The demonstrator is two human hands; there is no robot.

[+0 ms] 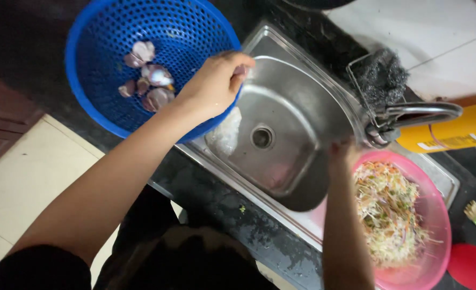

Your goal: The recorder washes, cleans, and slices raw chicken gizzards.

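Dark clothing (157, 258) of the person fills the lower frame, nearest the lens. Steel sink (294, 115) sits in a black counter. Blue perforated basket (114, 32), held over the counter left of the sink, contains purple onion pieces (149, 80); left hand (213, 83) grips its rim, fingers curled closed. Pink bowl (436, 215) of shredded vegetables (388, 212) rests right of the sink. Right hand (342, 153) is at the bowl's edge, blurred; grip indeterminate. Tap (415, 114) overhangs the sink's right edge.
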